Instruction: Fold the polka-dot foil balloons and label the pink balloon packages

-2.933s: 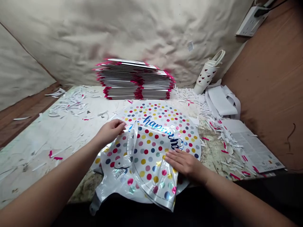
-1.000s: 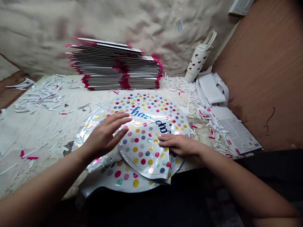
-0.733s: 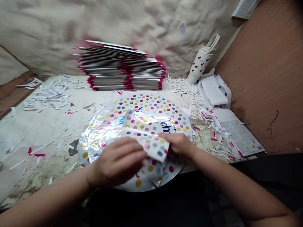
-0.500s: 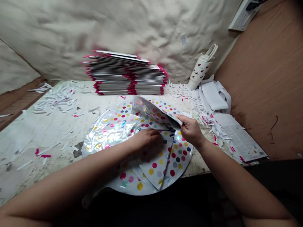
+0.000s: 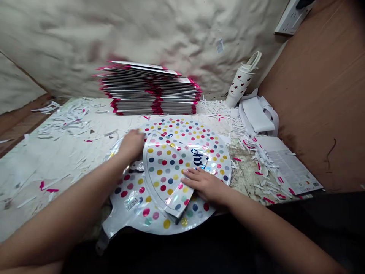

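Note:
Flat, uninflated foil balloons [image 5: 188, 129] with coloured polka dots lie on the table in front of me, a tail at the lower left. On top, a folded balloon [image 5: 162, 161] shows dark blue lettering and a straight crease at its lower right. My right hand [image 5: 205, 184] rests on that folded part with its fingers stretched out. At the left side, my left hand [image 5: 132, 144] is curled around shiny foil, its fingertips partly hidden and slightly blurred.
Behind the balloons stands a stack of pink-edged white packets [image 5: 151, 89]. A white tumbler with hearts [image 5: 240, 85] and a roll of white strip [image 5: 258, 114] are at the back right. A printed sheet [image 5: 288, 167] lies at right. Paper scraps [image 5: 67, 121] litter the table [image 5: 71, 160].
The raised flap in my right hand has come down flat, and that hand has let go and lies on it. My left hand has moved left to the balloon's side.

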`<action>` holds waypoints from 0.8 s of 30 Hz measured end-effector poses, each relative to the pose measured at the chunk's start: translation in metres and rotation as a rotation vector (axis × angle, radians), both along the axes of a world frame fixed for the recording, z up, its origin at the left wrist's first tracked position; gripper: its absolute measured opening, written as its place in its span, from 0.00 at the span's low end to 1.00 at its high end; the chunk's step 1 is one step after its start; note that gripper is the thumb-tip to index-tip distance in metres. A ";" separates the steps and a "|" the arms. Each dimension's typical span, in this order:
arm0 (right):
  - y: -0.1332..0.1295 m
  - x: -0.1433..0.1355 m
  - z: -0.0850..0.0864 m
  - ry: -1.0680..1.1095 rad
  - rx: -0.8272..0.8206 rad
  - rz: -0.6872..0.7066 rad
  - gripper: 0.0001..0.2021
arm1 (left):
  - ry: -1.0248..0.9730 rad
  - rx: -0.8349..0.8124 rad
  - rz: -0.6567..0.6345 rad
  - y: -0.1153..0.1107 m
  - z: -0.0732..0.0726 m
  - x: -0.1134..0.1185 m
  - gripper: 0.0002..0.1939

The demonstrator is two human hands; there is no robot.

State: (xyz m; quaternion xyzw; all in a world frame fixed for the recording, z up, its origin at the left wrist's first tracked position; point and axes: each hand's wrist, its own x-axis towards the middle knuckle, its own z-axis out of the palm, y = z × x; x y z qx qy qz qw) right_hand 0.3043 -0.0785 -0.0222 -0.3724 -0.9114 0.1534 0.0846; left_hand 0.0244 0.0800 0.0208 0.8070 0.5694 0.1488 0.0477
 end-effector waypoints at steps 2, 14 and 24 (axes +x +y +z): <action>0.000 -0.005 0.004 -0.024 -0.051 -0.035 0.25 | 0.004 0.091 0.117 0.002 0.010 -0.003 0.19; -0.010 0.031 0.009 0.209 -0.039 -0.566 0.29 | 0.249 -0.179 -0.677 -0.034 -0.036 0.093 0.33; 0.028 -0.003 0.003 0.130 0.567 -0.010 0.16 | 0.274 -0.100 -0.623 -0.036 -0.039 0.094 0.29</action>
